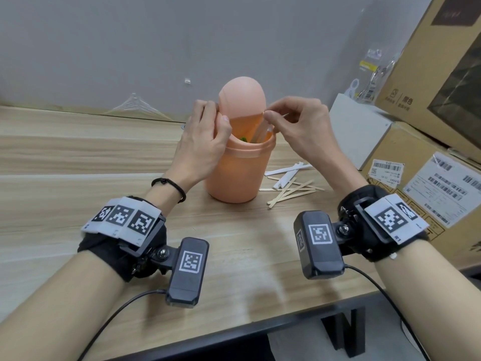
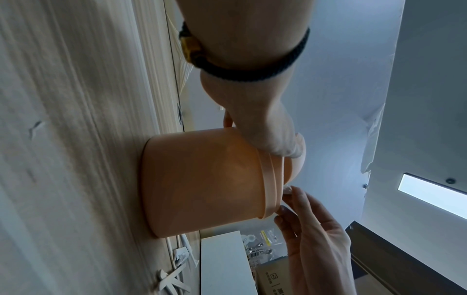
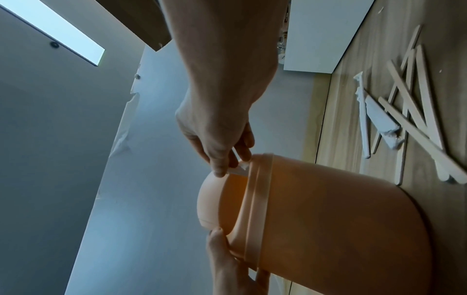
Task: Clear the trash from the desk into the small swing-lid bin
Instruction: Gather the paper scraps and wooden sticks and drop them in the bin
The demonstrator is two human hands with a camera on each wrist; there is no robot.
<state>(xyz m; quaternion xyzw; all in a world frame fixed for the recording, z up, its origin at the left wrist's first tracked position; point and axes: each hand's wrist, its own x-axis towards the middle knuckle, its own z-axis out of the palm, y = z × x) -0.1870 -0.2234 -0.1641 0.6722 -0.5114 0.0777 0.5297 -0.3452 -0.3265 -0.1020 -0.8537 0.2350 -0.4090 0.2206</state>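
Observation:
A peach swing-lid bin (image 1: pixel 239 175) stands mid-desk. My left hand (image 1: pixel 216 113) grips its domed lid (image 1: pixel 242 95), thumb on the lid's front edge, and holds it tilted so the mouth gapes. My right hand (image 1: pixel 268 114) pinches a white paper wrapper (image 1: pixel 260 134) whose lower end reaches into the opening. The right wrist view shows that pinch (image 3: pixel 227 167) at the rim of the bin (image 3: pixel 328 219), with the wrapper (image 3: pixel 238 169) between thumb and finger. Something green lies inside the bin. Wooden sticks (image 1: pixel 291 190) and white wrappers (image 1: pixel 289 169) lie on the desk right of the bin.
A white box (image 1: pixel 359 131) and stacked cardboard boxes (image 1: pixel 421 188) stand at the right, close to the sticks. A grey wall runs behind the wooden desk (image 1: pixel 78 157). The desk's front edge is near my wrists.

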